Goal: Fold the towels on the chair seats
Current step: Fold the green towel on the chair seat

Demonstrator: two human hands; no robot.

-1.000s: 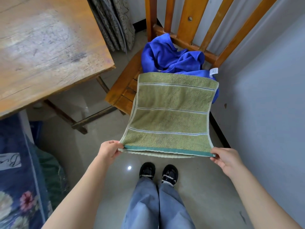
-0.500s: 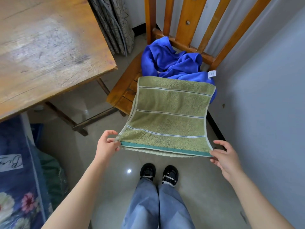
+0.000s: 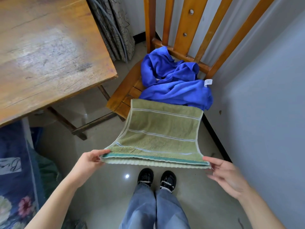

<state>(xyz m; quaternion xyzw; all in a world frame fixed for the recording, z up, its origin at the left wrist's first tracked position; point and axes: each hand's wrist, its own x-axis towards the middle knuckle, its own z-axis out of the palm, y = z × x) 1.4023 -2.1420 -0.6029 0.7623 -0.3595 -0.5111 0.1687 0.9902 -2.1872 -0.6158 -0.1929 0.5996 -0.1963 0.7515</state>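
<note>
A glossy grey floor (image 3: 102, 179) holds a slatted wooden chair (image 3: 122, 100) at 12 o'clock, with a crumpled blue towel (image 3: 173, 86) on its seat. A doubled, striped olive-green terry towel (image 3: 163, 129) stretches from the seat front toward 6 o'clock. There the left hand (image 3: 89, 161) and right hand (image 3: 226, 176) pinch its near corners.

olive-green striped terry towel (image 3: 163, 129): looped, matt cloth
crumpled blue towel (image 3: 173, 83): soft, matt cloth
orange slatted wooden chair (image 3: 125, 95): varnished, glossy
grey tiled floor (image 3: 102, 184): polished, reflective
</note>
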